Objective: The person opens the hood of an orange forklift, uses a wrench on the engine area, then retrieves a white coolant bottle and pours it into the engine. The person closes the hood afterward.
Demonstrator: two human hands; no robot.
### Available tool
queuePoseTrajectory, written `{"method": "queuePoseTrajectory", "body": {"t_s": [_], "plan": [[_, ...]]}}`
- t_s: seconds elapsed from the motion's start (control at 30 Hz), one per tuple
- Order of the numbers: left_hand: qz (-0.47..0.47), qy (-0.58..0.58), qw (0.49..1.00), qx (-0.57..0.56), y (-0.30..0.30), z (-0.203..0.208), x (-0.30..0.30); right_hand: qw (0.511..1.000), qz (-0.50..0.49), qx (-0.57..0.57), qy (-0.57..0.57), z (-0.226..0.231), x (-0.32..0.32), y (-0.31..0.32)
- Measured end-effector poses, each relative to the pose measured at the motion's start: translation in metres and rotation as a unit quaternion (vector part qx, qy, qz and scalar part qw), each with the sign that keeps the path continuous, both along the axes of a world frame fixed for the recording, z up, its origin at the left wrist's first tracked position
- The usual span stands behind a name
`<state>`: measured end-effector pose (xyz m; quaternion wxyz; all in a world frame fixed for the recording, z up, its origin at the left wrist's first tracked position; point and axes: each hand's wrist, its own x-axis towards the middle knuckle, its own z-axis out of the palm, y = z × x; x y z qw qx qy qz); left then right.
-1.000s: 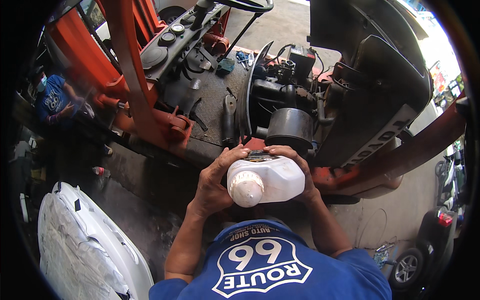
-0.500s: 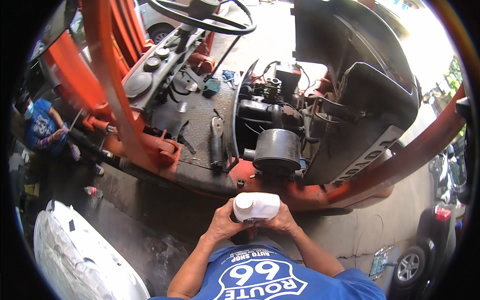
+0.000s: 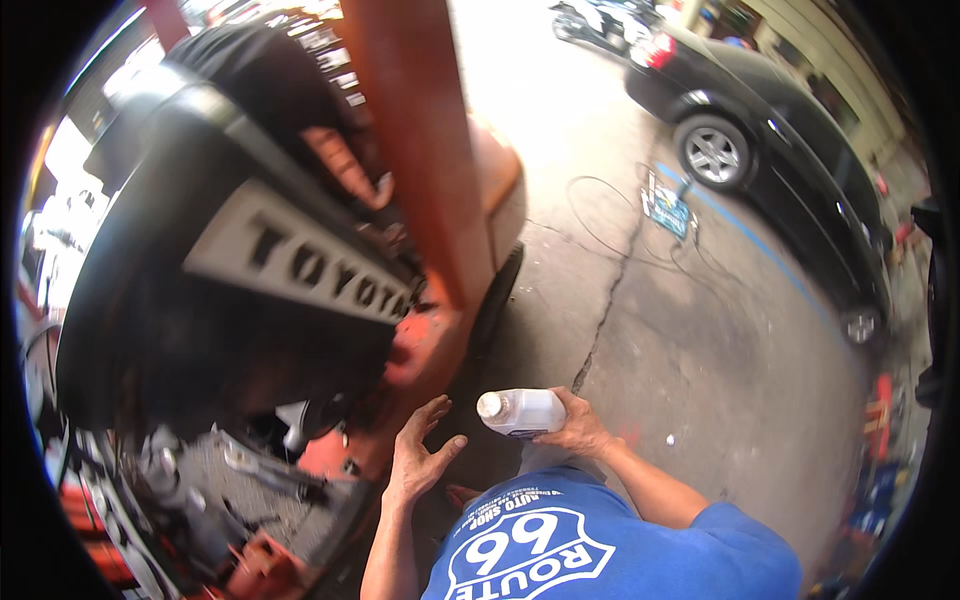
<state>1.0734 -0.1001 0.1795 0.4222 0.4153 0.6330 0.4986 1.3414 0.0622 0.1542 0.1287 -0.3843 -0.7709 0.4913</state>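
A white plastic bottle with a white screw cap is held in front of my body. My right hand grips it around its base end, and the capped end points left. My left hand is off the bottle, thumb and fingers spread, a short gap to the bottle's left. Beside that hand stands the orange-red forklift, with its large black cover panel tilted up. The label side of the bottle is mostly turned away.
An orange post of the forklift rises at upper left. A black car stands at the right on the concrete floor. Near its wheel lies a blue-green box-shaped device with a looping cable. A motorcycle is farther back.
My view has turned right, from the forklift's engine bay toward the floor and black car. The left hand has let go of the bottle and opened; the right hand still holds it.
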Motion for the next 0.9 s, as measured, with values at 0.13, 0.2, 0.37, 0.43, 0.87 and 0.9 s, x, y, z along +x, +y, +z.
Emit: {"method": "queuePoseTrajectory", "body": {"t_s": [0.13,0.2,0.37,0.43,0.87,0.9], "plan": [[-0.085,0.046,0.99,-0.104,0.106,-0.013,0.019,0.992,-0.128,0.005,-0.001,-0.02,0.047,0.052],[-0.144,0.126,0.967,-0.171,0.156,-0.034,0.029,0.987,-0.163,0.013,-0.005,-0.03,0.07,0.088],[-0.22,0.194,0.909,-0.297,0.247,-0.136,0.037,0.981,-0.189,0.03,-0.018,-0.019,0.128,0.201],[-0.247,0.238,0.869,-0.358,0.26,-0.192,0.024,0.979,-0.202,0.024,-0.009,-0.012,0.149,0.245],[-0.165,0.13,0.828,-0.52,0.449,-0.354,-0.018,0.916,-0.359,0.173,0.045,-0.011,0.145,0.571],[-0.181,0.135,0.835,-0.503,0.497,-0.342,-0.008,0.913,-0.362,0.184,0.048,-0.003,0.144,0.598]]}}
